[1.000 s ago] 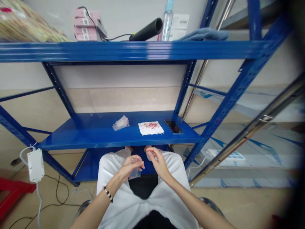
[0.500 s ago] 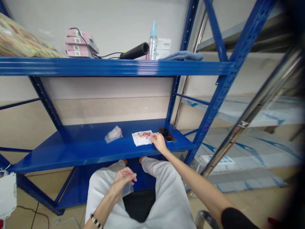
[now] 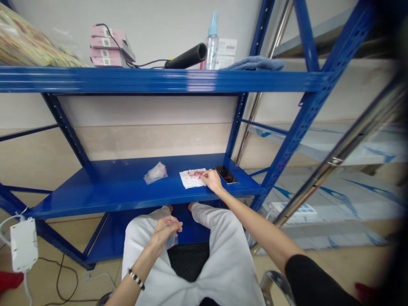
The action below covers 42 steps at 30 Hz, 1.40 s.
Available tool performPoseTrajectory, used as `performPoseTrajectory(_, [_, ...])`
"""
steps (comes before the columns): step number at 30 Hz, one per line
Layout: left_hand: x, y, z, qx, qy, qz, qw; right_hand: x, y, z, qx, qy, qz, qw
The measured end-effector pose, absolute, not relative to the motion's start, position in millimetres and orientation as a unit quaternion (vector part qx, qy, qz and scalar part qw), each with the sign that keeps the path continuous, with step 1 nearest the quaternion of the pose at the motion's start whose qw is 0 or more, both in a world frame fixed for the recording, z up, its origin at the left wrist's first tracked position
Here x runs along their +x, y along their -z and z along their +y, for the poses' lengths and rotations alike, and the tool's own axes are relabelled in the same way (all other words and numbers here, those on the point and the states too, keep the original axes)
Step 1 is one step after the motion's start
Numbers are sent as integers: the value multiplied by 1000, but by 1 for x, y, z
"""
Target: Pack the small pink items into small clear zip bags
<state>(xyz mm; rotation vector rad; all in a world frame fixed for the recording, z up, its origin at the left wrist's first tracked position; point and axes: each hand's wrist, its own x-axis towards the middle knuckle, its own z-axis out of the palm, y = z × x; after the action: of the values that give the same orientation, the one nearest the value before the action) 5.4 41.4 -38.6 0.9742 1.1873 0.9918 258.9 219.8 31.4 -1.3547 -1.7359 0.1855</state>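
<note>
My left hand [image 3: 168,229] is closed on a small clear plastic bag [image 3: 174,241] above my lap; a bit of pink shows low in the bag. My right hand [image 3: 211,179] reaches to the blue shelf, its fingers pinched together at the right side of a heap of small pink pieces [image 3: 196,173]. Whether a piece is between those fingertips is too small to tell. Under the heap lies a white sheet of paper or tissue [image 3: 188,182]. To the left rests a stack of clear plastic bags [image 3: 156,173]. A dark phone [image 3: 226,174] lies just right of my right hand.
The blue shelf [image 3: 105,187] spans the front, with an upper shelf beam [image 3: 143,80] above it. Pink boxes [image 3: 106,46], a black tube [image 3: 188,57], a spray bottle [image 3: 212,42] and a blue cloth [image 3: 255,63] stand up there. A metal pole [image 3: 333,161] rises at right.
The camera view has tilted and shifted slightly, so the shelf sits a little higher and further right. Both hands stay in nearly the same places, the right still at the pink pieces.
</note>
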Motion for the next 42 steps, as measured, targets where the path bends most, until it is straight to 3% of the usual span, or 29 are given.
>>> performPoseTrajectory(5, [2, 34, 38, 428, -430, 490, 625, 247, -32, 172, -513, -58, -711, 479])
performPoseTrajectory(14, [13, 45, 28, 523, -394, 434, 618, 203, 25, 22, -434, -251, -727, 469])
performPoseTrajectory(26, [20, 38, 13, 569, -359, 403, 620, 197, 29, 21, -396, -306, -731, 463])
performPoseTrajectory(42, [19, 38, 14, 448, -392, 302, 744, 197, 24, 20, -375, -334, -728, 467])
